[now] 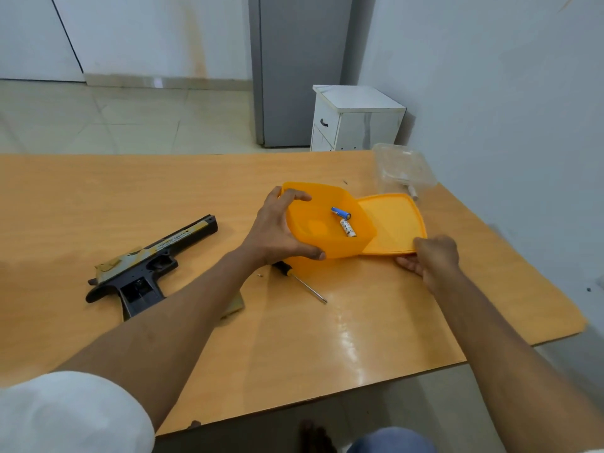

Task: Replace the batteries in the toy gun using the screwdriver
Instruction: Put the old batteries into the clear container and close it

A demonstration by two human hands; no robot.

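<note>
Near the centre of the frame the left hand (pixel 277 230) grips an orange tub (pixel 330 220) by its left wall, fingers hooked over the far rim and thumb pressed along the near edge. The tub is tilted, its open mouth turned toward the camera. Two batteries lie inside it toward the right: a blue battery (pixel 341 212) higher up, and a white battery (pixel 347 227) just below it, the two nearly touching end to end. The rest of the tub's floor is bare.

Right of the tub, the orange lid (pixel 392 223) lies flat, its left edge tucked under the tub. The right hand (pixel 428 259) is closed on the lid's near corner, fingers beneath and knuckles on top.

In the upper right of the frame a clear plastic container (pixel 403 168) sits at the far corner of the bench (pixel 163 191); a pale cylinder pokes out at its near side, and its contents are too faint to tell.

The screwdriver (pixel 300 279) lies on the bench just below the tub, dark handle toward the left hand, tip pointing lower right. A tiny screw (pixel 260 275) rests just left of it. The toy gun (pixel 147 266) lies on its side at left of the frame, well apart from the tub, its grip open
</note>
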